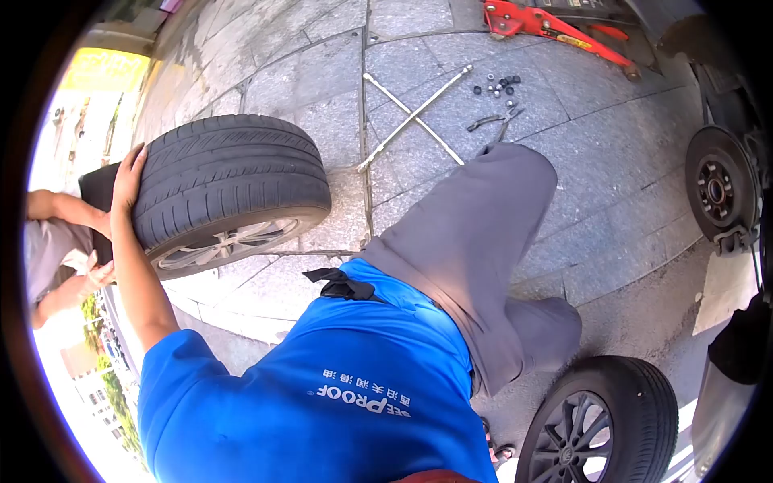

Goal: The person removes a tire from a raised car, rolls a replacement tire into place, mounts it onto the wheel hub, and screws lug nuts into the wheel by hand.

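while the left hand (128,179) rests against the left end of a wheel (229,173), its fingers are outstretched, laid along the rubber rather than closed round it; the right hand is out of view, so its fingers cannot be told. the wheel is towards the left edge of the paving (596,161), with another person's hand (100,277) just beside it, touching or not i cannot say. judged from how things lie, the work is partway: the brake disc (717,189) by the paving's right edge has no wheel mounted, and nuts (505,82) lie loose towards the far edge, near a cross wrench (414,117). a second wheel (624,410) is beyond the near right corner. the touched wheel appears to stand on its tread, spoked face towards the blue shirt (322,402); its long axis runs left to right, rim axis roughly fore and aft.
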A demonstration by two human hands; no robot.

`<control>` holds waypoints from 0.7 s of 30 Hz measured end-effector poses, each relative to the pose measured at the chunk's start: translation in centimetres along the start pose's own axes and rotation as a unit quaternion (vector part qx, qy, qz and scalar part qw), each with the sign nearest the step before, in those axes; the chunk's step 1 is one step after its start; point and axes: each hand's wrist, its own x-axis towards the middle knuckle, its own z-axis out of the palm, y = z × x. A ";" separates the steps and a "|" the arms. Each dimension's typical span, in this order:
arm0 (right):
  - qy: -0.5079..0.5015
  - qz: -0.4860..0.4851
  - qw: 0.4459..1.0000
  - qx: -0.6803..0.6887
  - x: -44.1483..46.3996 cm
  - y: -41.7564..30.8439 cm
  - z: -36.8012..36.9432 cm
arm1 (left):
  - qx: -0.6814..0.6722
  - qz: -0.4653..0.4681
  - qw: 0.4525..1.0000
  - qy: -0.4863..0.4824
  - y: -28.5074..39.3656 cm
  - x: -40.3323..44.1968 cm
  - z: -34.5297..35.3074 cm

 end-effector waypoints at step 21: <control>0.012 0.069 0.997 -0.015 -1.9 0.4 1.6 | 0.277 -0.068 0.958 0.033 18.6 -3.5 3.1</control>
